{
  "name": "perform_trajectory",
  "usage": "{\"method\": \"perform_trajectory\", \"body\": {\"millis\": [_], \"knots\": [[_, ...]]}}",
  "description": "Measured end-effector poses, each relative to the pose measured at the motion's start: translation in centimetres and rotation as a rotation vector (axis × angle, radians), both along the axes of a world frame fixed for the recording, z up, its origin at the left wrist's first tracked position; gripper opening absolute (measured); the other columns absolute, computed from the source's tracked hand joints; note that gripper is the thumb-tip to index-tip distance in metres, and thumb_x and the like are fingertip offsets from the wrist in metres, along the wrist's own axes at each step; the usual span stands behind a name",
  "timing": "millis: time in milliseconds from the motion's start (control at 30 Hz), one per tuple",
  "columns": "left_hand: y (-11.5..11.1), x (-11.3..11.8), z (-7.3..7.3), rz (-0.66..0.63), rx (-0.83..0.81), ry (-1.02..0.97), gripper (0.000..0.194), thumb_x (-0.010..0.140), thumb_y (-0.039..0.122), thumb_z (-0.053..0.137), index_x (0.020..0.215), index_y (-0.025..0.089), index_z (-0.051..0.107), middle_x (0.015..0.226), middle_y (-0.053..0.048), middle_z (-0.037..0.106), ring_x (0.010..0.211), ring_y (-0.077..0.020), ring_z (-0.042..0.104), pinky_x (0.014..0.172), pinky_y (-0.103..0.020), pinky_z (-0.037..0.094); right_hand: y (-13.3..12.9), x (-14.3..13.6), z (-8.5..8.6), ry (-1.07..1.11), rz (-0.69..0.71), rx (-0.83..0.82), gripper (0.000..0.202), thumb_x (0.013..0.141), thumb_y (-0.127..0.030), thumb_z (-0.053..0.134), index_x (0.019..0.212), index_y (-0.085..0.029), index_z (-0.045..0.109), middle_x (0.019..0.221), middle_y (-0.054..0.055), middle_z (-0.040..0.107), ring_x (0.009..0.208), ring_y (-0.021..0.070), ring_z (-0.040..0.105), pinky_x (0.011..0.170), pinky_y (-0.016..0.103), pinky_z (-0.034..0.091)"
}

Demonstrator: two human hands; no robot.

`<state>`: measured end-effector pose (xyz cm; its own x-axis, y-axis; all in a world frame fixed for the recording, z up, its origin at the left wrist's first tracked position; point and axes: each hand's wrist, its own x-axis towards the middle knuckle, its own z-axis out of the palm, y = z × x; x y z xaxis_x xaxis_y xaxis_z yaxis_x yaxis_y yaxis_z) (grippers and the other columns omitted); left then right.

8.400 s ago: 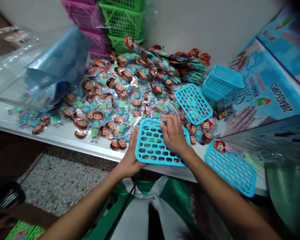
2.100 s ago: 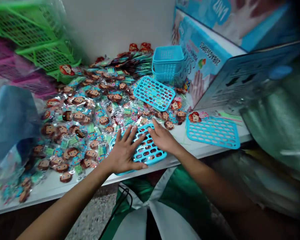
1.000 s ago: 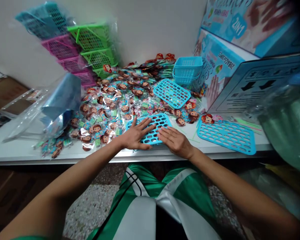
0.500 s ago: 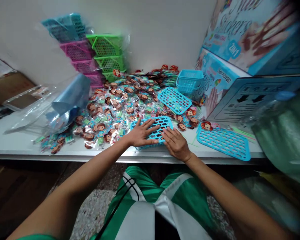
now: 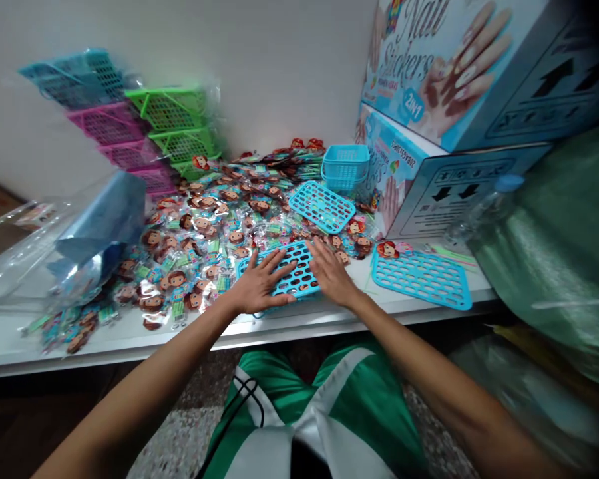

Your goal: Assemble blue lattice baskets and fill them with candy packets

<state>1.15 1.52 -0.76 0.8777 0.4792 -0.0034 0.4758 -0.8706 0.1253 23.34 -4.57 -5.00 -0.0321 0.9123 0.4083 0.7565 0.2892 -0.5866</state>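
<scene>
Hands [image 5: 258, 287] spread flat on blue grid lid [image 5: 299, 269], boxes [image 5: 442, 63] reading "Nail Stickers", "2IN1"

From my remote feed: left hand [image 5: 260, 285] now spreads across the blue perforated panel [image 5: 303, 269]; 8.4 s back it gripped the side. Panel now sits farther in from the table's front edge [image 5: 180, 340]. Right hand [image 5: 335, 276] shifts since the last frame, fingertips now at the panel's far edge. My view now takes in wrapped blue baskets [image 5: 82, 80], out of frame at first.
</scene>
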Motion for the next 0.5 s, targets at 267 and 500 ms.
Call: {"method": "perform_trajectory", "body": {"millis": [267,500], "knots": [[-0.1,0.1,0.3,-0.002,-0.056,-0.025,0.094,0.077,0.071,0.045,0.149,0.021,0.010,0.155,-0.014,0.015,0.144,-0.0310,0.010,0.112,-0.055,-0.007,2.9,-0.9,1.0,-0.088,0.050,-0.142,0.069,0.096,-0.054,0.021,0.147,-0.008,0.023,0.153,0.017,0.019,0.143,0.0253,0.013,0.115,0.048,0.020],[-0.2,-1.9,-2.2,0.778,-0.348,-0.739,0.060,0.089,0.054,0.038,0.138,0.020,0.041,0.144,-0.011,0.044,0.138,-0.0279,0.030,0.113,-0.053,0.015,2.6,-1.6,1.0,-0.454,0.037,-0.138,0.068,0.094,-0.054,0.030,0.141,-0.005,0.037,0.148,0.022,0.030,0.139,0.0321,0.024,0.112,0.055,0.020]]}}
